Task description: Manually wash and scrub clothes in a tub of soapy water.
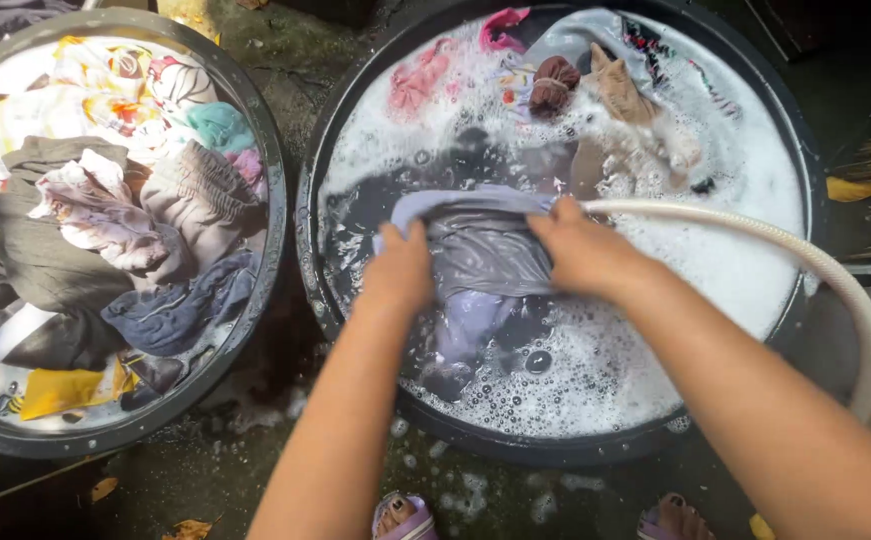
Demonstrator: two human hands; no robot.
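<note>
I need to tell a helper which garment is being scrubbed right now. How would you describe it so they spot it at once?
Look at the right-hand black basin, the one full of suds. At its middle, the left hand and right hand grip a wet grey-lavender garment, bunched and lifted out of the water. It is the only cloth held; the pink and brown pieces float at the far rim.

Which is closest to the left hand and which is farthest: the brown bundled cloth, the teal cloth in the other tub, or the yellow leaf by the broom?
From the left hand, in the head view:
1. Brown bundled cloth, up and to the right in the soapy tub.
2. Teal cloth, up-left in the other tub; only slightly farther, nearly a tie.
3. Yellow leaf, far right, outside the tubs.
</note>
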